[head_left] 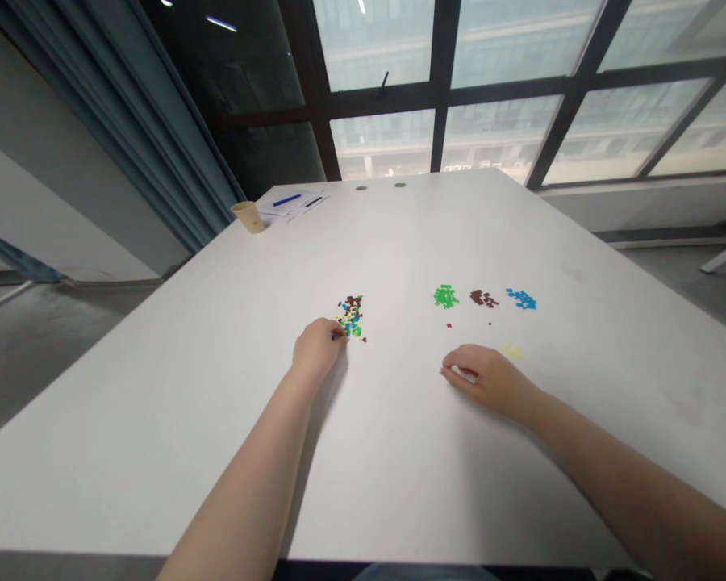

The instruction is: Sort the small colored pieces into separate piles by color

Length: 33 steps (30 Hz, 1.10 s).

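My left hand rests at the near left edge of a mixed pile of small coloured pieces, its fingers curled together against the pieces; what they pinch is hidden. To the right, my right hand is low over the table with thumb and forefinger tips together, and anything between them is too small to name. Just past it lie pale yellow pieces. Farther off are a green heap, a brown heap and a blue heap. One red piece and one dark piece lie apart.
Everything lies on a large white table. At its far left stand a paper cup and papers with a blue pen on them. Two round grommets sit near the far edge, below the windows.
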Each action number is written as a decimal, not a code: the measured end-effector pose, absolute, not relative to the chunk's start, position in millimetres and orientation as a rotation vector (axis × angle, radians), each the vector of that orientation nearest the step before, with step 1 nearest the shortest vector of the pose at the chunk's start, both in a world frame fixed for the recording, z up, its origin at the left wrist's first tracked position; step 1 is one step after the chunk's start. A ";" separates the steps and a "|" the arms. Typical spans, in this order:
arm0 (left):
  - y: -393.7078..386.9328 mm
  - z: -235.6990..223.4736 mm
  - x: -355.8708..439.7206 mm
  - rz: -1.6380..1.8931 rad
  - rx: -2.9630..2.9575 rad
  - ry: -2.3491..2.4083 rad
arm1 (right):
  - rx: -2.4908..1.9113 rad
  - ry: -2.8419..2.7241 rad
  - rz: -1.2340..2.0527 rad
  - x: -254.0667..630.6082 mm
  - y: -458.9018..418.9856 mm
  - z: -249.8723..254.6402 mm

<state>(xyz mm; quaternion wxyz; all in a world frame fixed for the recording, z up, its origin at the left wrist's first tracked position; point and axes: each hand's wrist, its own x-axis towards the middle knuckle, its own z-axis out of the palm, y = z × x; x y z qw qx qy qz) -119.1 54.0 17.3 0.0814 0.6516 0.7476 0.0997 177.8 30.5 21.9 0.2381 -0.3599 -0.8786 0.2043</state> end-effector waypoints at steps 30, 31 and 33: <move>-3.4 39.0 -37.2 0.964 2.465 1.310 | -1.030 -2.423 0.515 176.1 29.0 28.3; -3.6 38.9 -37.5 0.971 2.513 1.283 | -1.027 -2.423 0.517 176.1 29.1 28.3; -3.5 39.1 -38.1 0.982 2.573 1.240 | -1.024 -2.422 0.523 176.3 29.1 28.3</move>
